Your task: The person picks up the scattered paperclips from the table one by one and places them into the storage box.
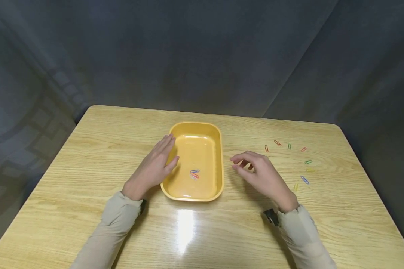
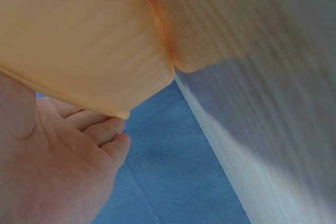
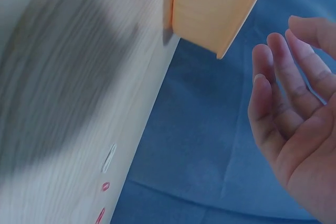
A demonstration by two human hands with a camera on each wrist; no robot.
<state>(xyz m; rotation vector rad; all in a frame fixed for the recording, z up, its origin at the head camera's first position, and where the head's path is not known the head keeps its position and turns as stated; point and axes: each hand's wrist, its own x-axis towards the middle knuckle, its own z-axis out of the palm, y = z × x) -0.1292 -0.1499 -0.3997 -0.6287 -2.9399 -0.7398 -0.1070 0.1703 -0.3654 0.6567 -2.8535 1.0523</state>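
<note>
A yellow plastic tray (image 1: 221,168) stands on the table, with a blue paper clip (image 1: 195,171), a red one (image 1: 196,175) and a pale one lying close together inside. My left hand (image 1: 153,166) rests at the tray's left rim, fingers straight; the left wrist view has the fingertips along the rim (image 2: 79,104). To the right of the tray hovers my right hand (image 1: 257,172), its fingers loosely bent. In the right wrist view nothing shows between the thumb and fingers of that hand (image 3: 302,108).
Right of the right hand, several loose paper clips lie scattered in an arc, among them a green one (image 1: 289,146), a pink one (image 1: 303,149), a blue one (image 1: 304,180) and a yellow one (image 1: 296,186). A dark curtain (image 1: 195,56) hangs behind the wooden table (image 1: 97,149).
</note>
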